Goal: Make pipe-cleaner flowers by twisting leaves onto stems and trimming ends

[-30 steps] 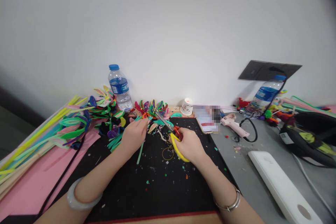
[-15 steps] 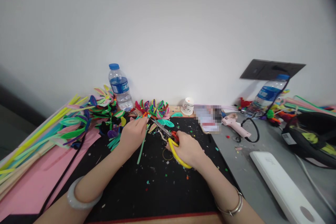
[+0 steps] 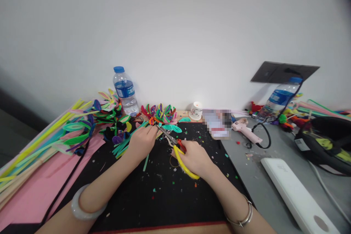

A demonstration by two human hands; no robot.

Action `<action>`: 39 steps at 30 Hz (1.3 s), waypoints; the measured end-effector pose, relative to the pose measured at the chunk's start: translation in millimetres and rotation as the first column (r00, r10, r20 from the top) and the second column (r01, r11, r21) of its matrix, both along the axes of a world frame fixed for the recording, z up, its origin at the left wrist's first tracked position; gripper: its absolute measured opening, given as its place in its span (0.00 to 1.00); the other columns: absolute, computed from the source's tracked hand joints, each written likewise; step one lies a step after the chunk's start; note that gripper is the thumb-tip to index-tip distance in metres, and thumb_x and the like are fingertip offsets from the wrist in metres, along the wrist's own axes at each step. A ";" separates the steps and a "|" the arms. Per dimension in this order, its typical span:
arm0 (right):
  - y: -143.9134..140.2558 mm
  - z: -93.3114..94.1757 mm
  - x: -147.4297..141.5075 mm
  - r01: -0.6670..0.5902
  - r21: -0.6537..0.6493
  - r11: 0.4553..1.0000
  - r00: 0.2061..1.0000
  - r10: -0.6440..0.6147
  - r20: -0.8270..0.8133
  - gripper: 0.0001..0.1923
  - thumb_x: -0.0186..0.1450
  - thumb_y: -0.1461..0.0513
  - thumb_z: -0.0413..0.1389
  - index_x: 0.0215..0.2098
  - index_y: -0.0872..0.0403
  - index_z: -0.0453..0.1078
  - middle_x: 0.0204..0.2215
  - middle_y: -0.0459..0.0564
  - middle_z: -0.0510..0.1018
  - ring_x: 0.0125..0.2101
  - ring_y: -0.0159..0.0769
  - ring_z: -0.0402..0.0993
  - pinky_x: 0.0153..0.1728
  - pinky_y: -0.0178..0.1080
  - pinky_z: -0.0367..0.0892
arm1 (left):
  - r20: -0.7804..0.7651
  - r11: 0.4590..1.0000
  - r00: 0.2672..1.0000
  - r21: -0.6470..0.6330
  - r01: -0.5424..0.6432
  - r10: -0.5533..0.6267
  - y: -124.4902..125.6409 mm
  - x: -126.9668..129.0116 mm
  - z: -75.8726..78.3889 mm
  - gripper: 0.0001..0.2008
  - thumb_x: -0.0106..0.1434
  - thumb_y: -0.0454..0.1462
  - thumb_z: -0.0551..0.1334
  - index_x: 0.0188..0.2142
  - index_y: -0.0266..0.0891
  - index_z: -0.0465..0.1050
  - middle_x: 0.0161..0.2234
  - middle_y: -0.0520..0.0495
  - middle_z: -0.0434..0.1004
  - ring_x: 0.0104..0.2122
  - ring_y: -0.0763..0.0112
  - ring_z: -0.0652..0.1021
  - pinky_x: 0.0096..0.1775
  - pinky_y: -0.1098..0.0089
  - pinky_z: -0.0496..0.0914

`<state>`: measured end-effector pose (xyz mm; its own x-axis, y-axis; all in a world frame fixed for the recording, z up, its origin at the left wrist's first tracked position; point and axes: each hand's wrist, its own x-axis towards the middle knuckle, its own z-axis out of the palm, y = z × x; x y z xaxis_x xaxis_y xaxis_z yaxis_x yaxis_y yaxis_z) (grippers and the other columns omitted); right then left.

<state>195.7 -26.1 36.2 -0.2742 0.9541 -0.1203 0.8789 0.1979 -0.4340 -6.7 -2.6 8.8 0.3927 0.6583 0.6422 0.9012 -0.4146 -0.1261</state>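
Observation:
My right hand [image 3: 195, 158] is closed round scissors [image 3: 170, 138] with a yellow and red handle. Their blades point up and left, reaching the fingertips of my left hand [image 3: 143, 139]. That hand is pinched on a mint-green pipe cleaner [image 3: 146, 162], whose loose end hangs below the fingers. The spot where blades and fingers meet is partly hidden. Behind it lies a bunch of looped multicoloured pipe cleaners [image 3: 161, 114]. A green looped petal [image 3: 172, 128] rests just past the blades.
Small clippings dot the black mat [image 3: 164, 204]. At the left are a water bottle [image 3: 125, 91], long pipe cleaners [image 3: 52, 124] and pink sheets [image 3: 35, 190]. A paper cup [image 3: 195, 111], phone [image 3: 219, 126], pink glue gun [image 3: 246, 131] and white power strip [image 3: 296, 193] stand or lie to the right.
My left hand has shifted slightly down and right, lower over the pipe cleaner. The scissors in my right hand have tilted a little, with the handle slightly lower.

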 end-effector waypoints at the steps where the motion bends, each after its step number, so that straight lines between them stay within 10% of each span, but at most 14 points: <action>1: -0.1 -0.5 -0.1 0.003 -0.003 1.000 1.000 -0.003 -0.006 0.20 0.59 0.46 0.50 0.29 0.54 0.70 0.27 0.51 0.76 0.26 0.37 0.71 0.23 0.33 0.52 | 0.008 1.000 1.000 -0.010 0.009 -0.009 0.2 0.2 0.3 0.13 0.66 0.33 0.48 0.28 0.37 0.68 0.21 0.47 0.71 0.25 0.67 0.73 0.30 0.69 0.64; 11: 1.0 -4.8 0.2 0.029 -0.001 1.000 1.000 -0.029 -0.005 0.23 0.58 0.44 0.50 0.25 0.53 0.70 0.22 0.50 0.74 0.22 0.35 0.68 0.21 0.32 0.50 | 0.009 0.997 1.000 -0.071 0.023 -0.023 3.4 -2.1 -3.6 0.11 0.64 0.31 0.49 0.30 0.36 0.68 0.23 0.46 0.72 0.26 0.64 0.73 0.30 0.68 0.64; 17: 3.3 -5.5 1.1 0.032 -0.028 0.999 0.999 -0.033 -0.023 0.22 0.58 0.44 0.51 0.25 0.53 0.71 0.22 0.49 0.74 0.21 0.34 0.69 0.20 0.32 0.49 | 0.259 0.935 0.965 -0.332 0.125 -0.037 4.1 -1.6 0.3 0.13 0.63 0.30 0.46 0.26 0.38 0.65 0.24 0.46 0.71 0.25 0.66 0.72 0.29 0.69 0.64; 24: 7.0 -6.1 4.8 0.030 -0.010 0.999 0.999 -0.031 -0.020 0.20 0.57 0.45 0.52 0.26 0.52 0.72 0.22 0.48 0.74 0.21 0.33 0.68 0.21 0.32 0.50 | 0.738 0.644 0.674 -0.529 0.553 0.028 9.0 -5.5 8.6 0.18 0.66 0.40 0.46 0.22 0.39 0.64 0.19 0.51 0.70 0.23 0.70 0.72 0.31 0.69 0.66; 31: 13.2 -3.9 16.0 -0.038 0.010 0.999 0.999 0.038 -0.020 0.21 0.55 0.45 0.54 0.22 0.54 0.70 0.17 0.44 0.68 0.18 0.28 0.59 0.20 0.31 0.47 | 0.904 0.337 0.280 -0.386 0.859 0.322 11.7 -12.9 0.2 0.12 0.60 0.44 0.57 0.27 0.37 0.66 0.17 0.55 0.64 0.17 0.75 0.66 0.23 0.72 0.62; 39: 17.6 0.6 23.8 -0.128 -0.013 0.992 0.983 0.125 -0.137 0.20 0.52 0.48 0.57 0.19 0.56 0.66 0.17 0.39 0.61 0.19 0.25 0.52 0.20 0.29 0.47 | 0.888 0.270 0.102 -0.243 0.932 0.448 4.7 -9.5 0.9 0.12 0.57 0.43 0.60 0.25 0.38 0.62 0.13 0.61 0.52 0.11 0.83 0.55 0.23 0.71 0.62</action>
